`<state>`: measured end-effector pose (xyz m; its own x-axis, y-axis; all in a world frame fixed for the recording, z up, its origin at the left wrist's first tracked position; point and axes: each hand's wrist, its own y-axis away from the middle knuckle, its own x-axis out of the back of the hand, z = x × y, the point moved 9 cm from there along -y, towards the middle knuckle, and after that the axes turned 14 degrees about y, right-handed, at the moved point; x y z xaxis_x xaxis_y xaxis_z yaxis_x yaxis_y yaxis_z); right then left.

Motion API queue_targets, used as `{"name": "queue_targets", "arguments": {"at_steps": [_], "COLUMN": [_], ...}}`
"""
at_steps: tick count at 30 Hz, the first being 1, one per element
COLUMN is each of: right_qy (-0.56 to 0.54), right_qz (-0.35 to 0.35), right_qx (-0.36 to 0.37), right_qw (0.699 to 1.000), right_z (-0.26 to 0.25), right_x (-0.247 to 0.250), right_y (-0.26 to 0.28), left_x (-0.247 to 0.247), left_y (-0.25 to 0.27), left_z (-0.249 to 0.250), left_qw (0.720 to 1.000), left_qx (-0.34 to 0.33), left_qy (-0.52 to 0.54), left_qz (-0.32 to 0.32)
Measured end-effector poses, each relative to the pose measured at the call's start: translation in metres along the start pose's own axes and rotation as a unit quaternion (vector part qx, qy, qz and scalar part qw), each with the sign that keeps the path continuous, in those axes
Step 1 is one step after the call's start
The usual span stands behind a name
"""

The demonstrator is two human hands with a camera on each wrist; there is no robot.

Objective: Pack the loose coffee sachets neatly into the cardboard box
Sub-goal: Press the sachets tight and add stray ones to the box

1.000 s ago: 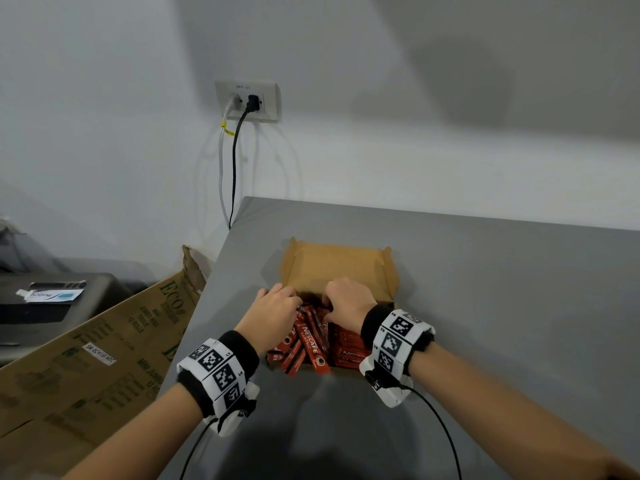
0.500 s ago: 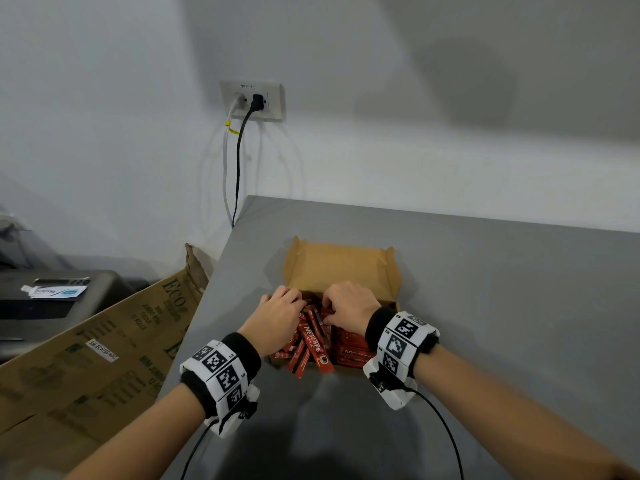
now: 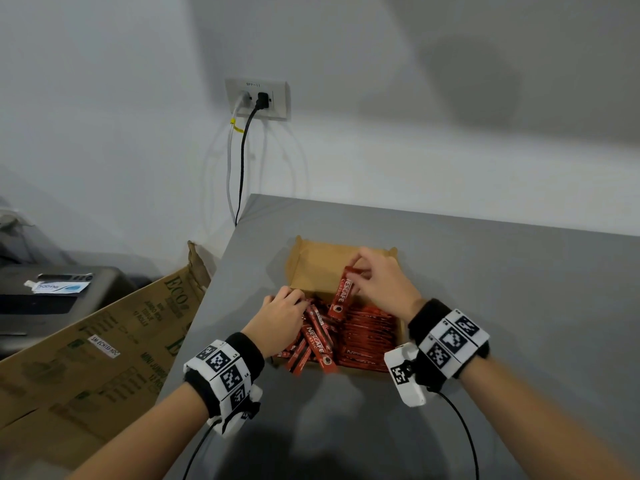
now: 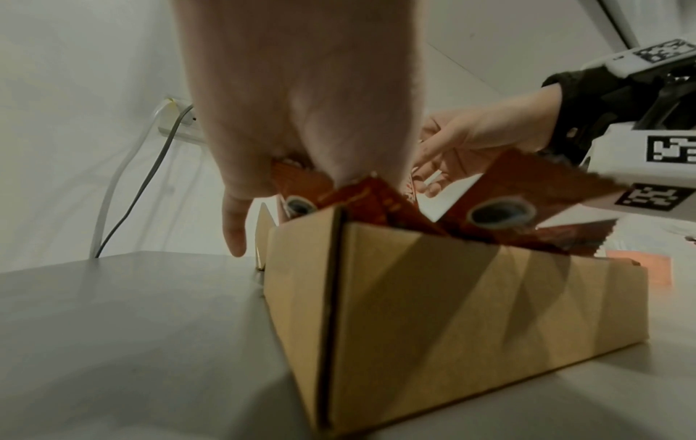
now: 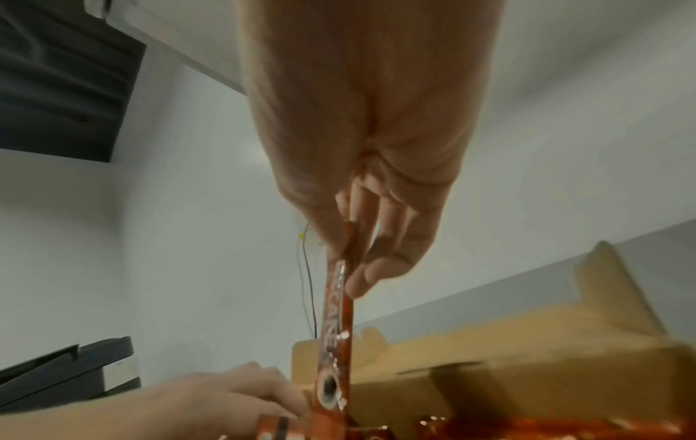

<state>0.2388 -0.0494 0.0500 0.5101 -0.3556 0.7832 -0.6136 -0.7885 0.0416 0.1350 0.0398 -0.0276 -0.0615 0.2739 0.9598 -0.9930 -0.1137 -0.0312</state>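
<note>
A small open cardboard box (image 3: 313,263) sits on the grey table (image 3: 502,289). Red coffee sachets fill it: a neat stack (image 3: 367,341) on the right and a loose jumble (image 3: 317,344) on the left, some poking over the near wall (image 4: 489,214). My right hand (image 3: 379,280) pinches one sachet (image 3: 343,296) by its top end and holds it upright above the box; in the right wrist view thumb and fingers (image 5: 361,277) clamp that sachet (image 5: 337,330). My left hand (image 3: 282,317) lies on the jumble with fingers curled over several sachets (image 4: 301,184).
The table's left edge runs close beside the box. Below it leans a large printed carton (image 3: 86,344), with a black appliance (image 3: 52,292) behind. A wall socket (image 3: 256,98) with two cables hangs above the table's far corner.
My right hand has come up out of the pile with one sachet and moved toward the box's far side. The left hand stays on the loose sachets.
</note>
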Motion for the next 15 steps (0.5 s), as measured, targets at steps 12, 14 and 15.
{"name": "queue_targets", "arguments": {"at_steps": [12,14,15], "right_qy": [-0.078,-0.085,-0.088], "right_qz": [0.057,0.057,0.054], "right_qx": [-0.016,-0.019,-0.022], "right_qw": [0.995,0.995,0.994], "right_z": [0.02,0.021,0.021], "right_x": [0.006,0.003,0.001], "right_y": [0.003,0.002,0.001], "left_x": [0.001,0.002,0.002], "left_y": [0.004,0.005,0.006], "left_z": [0.006,0.009,0.01], "left_qw": [0.997,0.996,0.996], "left_qx": [-0.04,-0.049,-0.051], "left_qy": [-0.063,-0.074,-0.07], "left_qz": [0.02,0.027,0.031]}}
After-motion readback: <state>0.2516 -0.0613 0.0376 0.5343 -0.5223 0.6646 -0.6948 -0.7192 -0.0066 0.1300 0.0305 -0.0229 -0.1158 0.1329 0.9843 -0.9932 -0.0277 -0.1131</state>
